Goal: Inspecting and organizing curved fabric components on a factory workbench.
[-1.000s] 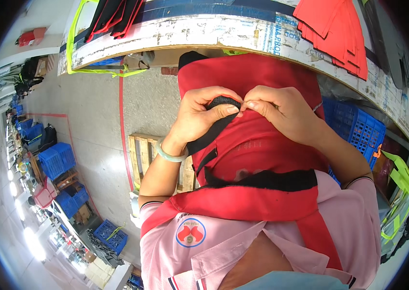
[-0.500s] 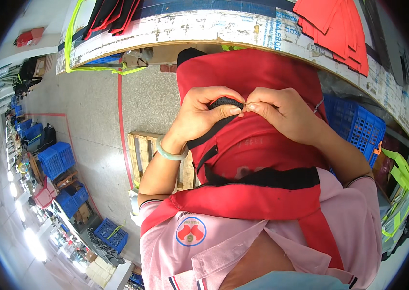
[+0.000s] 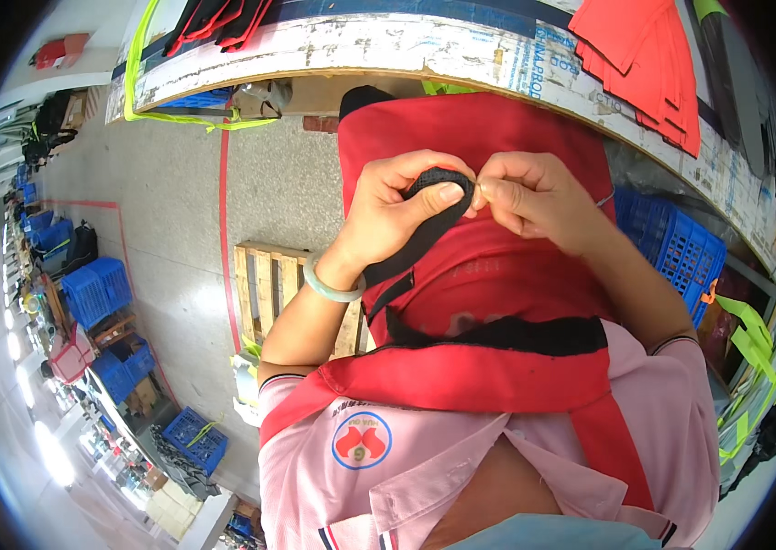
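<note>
1. The left hand [image 3: 397,197], just above the centre of the frame, has its fingers curled and nearly closed, the thumb pressing a black fabric strip [image 3: 426,236] against the bent forefinger
2. That strip lies near the centre of the frame, its top curving over in the left hand's grip and its length slanting toward the lower left, past the wrist with a pale green bangle [image 3: 335,291]
3. The right hand [image 3: 544,202], just right of centre, has thumb and forefinger pinched together right beside the strip's curved end, the other fingers folded in; whatever sits between those tips is too small to tell
4. Beneath both hands a red apron [image 3: 461,380] with black trim spreads from the centre to the lower middle, over a pink polo shirt [image 3: 429,481]
5. Across the top runs a worktable [image 3: 333,50], with black-and-red fabric pieces [image 3: 214,23] at upper left and a fanned stack of red fabric pieces [image 3: 640,64] at upper right
6. A blue plastic crate [image 3: 677,243] stands at the right, below the table edge; a slatted wooden pallet [image 3: 264,289] lies on the floor left of centre
</note>
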Tool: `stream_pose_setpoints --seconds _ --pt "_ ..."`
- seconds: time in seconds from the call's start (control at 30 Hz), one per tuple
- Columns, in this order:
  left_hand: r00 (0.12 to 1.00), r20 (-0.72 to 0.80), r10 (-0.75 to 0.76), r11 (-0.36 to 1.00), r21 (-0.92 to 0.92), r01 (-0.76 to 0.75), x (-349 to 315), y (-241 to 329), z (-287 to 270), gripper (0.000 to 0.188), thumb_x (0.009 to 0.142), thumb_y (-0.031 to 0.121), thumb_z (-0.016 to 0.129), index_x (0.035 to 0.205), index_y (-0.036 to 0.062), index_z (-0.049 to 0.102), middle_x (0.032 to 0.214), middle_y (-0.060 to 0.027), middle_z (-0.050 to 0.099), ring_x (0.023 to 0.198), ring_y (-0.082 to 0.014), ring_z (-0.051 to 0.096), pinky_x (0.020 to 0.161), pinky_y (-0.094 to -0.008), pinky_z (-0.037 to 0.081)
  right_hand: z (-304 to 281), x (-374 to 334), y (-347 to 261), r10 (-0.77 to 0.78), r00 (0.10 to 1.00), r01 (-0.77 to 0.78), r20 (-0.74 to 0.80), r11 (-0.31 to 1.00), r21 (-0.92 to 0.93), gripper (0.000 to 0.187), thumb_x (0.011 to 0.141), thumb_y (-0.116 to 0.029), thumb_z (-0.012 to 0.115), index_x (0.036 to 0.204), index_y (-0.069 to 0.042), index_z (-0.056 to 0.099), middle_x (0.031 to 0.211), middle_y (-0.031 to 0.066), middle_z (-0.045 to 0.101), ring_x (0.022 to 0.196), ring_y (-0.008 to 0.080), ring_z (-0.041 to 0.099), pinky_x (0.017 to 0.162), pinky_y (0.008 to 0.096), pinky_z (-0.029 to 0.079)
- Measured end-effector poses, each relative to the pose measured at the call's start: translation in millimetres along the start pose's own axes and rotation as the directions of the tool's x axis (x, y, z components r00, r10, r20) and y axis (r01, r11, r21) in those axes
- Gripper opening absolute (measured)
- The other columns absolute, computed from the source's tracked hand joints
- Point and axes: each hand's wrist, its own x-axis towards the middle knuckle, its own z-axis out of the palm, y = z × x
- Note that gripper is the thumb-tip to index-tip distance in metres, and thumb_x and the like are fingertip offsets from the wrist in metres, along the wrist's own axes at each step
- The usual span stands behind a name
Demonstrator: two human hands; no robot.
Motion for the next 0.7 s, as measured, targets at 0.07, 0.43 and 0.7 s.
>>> stream_pose_setpoints --seconds 0.07,0.43,0.7 --pt "1.0 0.026 -0.006 0.999 0.035 0.006 -2.0 -10.2 -1.8 0.013 0.091 0.004 0.062 0.101 -0.0036 0.064 0.09 -0.0068 0.067 0.084 -0.0124 0.063 0.078 -0.0258 0.051 -8.5 -2.4 -3.2 -0.073 0.997 0.072 0.004 0.974 -0.214 0.018 0.094 -0.014 0.053 0.084 0.0 0.061 0.06 -0.0007 0.052 0.05 0.0041 0.041 0.048 0.0219 0.032" --pt "0.999 0.044 0.004 0.92 0.392 -0.021 -7.6 -4.8 -4.7 0.016 0.085 0.003 0.068 0.1 -0.0009 0.067 0.087 -0.0093 0.069 0.081 -0.0115 0.063 0.073 -0.0253 0.051 -0.4 -2.4 -20.1 -0.22 0.974 0.205 0.05 0.769 -0.605 0.014 0.09 -0.012 0.057 0.085 0.001 0.058 0.068 0.0128 0.054 0.061 0.0196 0.051 0.059 0.0313 0.041" --pt "0.999 0.054 0.001 0.894 0.448 -0.025 -8.3 -11.2 -2.6 0.017 0.083 0.004 0.07 0.099 -0.0009 0.067 0.085 -0.0108 0.069 0.078 -0.0135 0.064 0.071 -0.0262 0.051 -0.3 -3.2 -14.6 -0.184 0.979 0.194 0.083 0.733 -0.652 0.014 0.089 -0.014 0.057 0.085 0.0 0.058 0.066 0.0154 0.054 0.059 0.027 0.052 0.057 0.035 0.041"
